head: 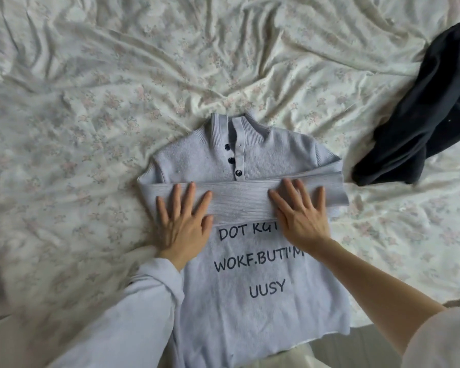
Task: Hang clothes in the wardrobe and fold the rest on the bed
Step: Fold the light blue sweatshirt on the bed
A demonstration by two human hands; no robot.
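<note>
1. Sweater (pixel 250 288), pale blue with dark printed letters, lies flat on the bed (pixel 91 115); collar (pixel 234 128) points away from the person, hem nearest them, long axis running near to far.
2. Its sleeves (pixel 239 200) are folded crosswise over the chest, below three dark buttons (pixel 231 160).
3. Left hand (pixel 183 221) and right hand (pixel 300 216), fingers spread flat, press on that sleeve band.
4. A dark garment (pixel 422 115) lies crumpled at the right, apart from the sweater.

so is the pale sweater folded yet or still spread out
Partly folded: the sweater lies flat on the bed, its sleeves crossed over the chest.
</note>
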